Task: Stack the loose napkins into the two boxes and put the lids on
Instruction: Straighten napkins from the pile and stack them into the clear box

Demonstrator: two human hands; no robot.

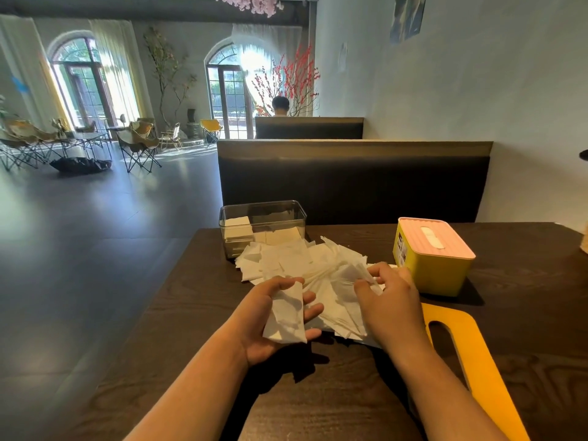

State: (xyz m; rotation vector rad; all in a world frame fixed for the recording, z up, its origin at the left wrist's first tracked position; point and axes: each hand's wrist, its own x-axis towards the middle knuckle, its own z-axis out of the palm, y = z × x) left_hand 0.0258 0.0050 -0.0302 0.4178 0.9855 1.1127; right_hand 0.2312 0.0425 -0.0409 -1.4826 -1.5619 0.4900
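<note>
A heap of loose white napkins [299,262] lies on the dark wooden table [191,313]. My left hand [270,326] holds a small stack of napkins [286,316] in its palm, thumb curled over the top edge. My right hand [388,300] pinches a napkin at the right side of the heap. Behind the heap stands a clear lidless box [261,224] with some napkins inside. A yellow box [432,259] with a pink slotted lid [436,237] stands to the right. A yellow lid [477,361] with a slot lies flat by my right forearm.
A dark padded bench back [353,179] runs behind the table, and a pale wall [477,90] is on the right. The table's left edge drops to a grey floor [95,233]. A person sits in a farther booth [280,106].
</note>
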